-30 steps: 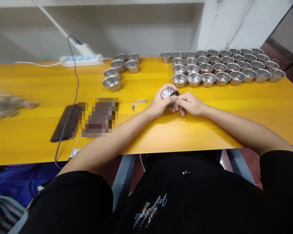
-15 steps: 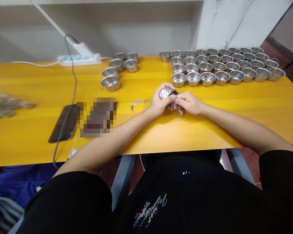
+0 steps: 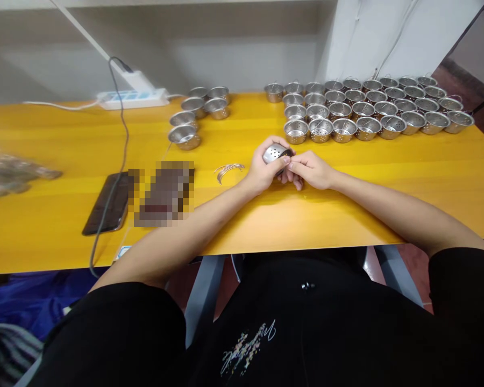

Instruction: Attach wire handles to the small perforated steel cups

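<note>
Silvery metal, the perforated cup [image 3: 273, 153] lies tilted in the left hand [image 3: 261, 171], its fingers curled around it, in the head view. The right hand [image 3: 315, 171] pinches its fingers together at the rim; what is between them is hidden. Yellow tabletop [image 3: 274, 226] stretches from both hands to the near edge. Beyond, upright handled cups [image 3: 368, 129] stand in rows, wires crossing many mouths; leftward, plain cups [image 3: 184, 138] stand near curved wires [image 3: 227, 170].

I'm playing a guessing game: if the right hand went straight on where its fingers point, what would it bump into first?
The right hand would probably meet the perforated metal cup or the left hand holding it; they're so close, I can't tell which first.
</note>
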`<state>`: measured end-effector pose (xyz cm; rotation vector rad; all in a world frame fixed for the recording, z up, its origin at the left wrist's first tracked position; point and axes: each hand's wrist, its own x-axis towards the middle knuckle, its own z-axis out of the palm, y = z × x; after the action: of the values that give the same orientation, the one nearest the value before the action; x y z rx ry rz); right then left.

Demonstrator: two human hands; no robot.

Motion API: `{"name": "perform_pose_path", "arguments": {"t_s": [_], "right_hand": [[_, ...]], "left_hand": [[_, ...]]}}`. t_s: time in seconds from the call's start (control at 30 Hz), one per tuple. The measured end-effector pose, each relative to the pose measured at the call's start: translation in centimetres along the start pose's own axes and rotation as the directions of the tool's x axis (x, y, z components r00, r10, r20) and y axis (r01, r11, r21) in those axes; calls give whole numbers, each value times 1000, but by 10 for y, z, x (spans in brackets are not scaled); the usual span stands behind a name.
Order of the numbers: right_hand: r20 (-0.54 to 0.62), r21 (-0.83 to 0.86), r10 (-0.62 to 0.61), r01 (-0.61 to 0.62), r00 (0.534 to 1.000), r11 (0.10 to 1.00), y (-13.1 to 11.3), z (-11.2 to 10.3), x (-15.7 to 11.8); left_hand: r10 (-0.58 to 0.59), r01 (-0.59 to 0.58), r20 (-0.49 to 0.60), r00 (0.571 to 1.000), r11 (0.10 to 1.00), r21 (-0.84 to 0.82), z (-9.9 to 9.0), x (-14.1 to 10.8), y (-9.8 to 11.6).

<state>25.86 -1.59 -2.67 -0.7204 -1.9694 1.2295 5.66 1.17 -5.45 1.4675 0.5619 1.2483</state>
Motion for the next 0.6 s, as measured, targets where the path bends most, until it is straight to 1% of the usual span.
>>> {"name": "perform_pose_path", "arguments": {"t_s": [0.27,0.43,0.6], "right_hand": [[-22,-45,-2,1,1000,999,-2,0,-1],[-2,-107,-19,19,1000,994,-1,-2,-2],[5,-123,-49,49,999,991,-2,-3,-2]], "left_hand": [[-22,22,3,1000,1000,-9,-1,2,0],[-37,37,-10,999,999,-38,0,1,2],[-87,85,-28,996,993,-78,1,2,3]]}}
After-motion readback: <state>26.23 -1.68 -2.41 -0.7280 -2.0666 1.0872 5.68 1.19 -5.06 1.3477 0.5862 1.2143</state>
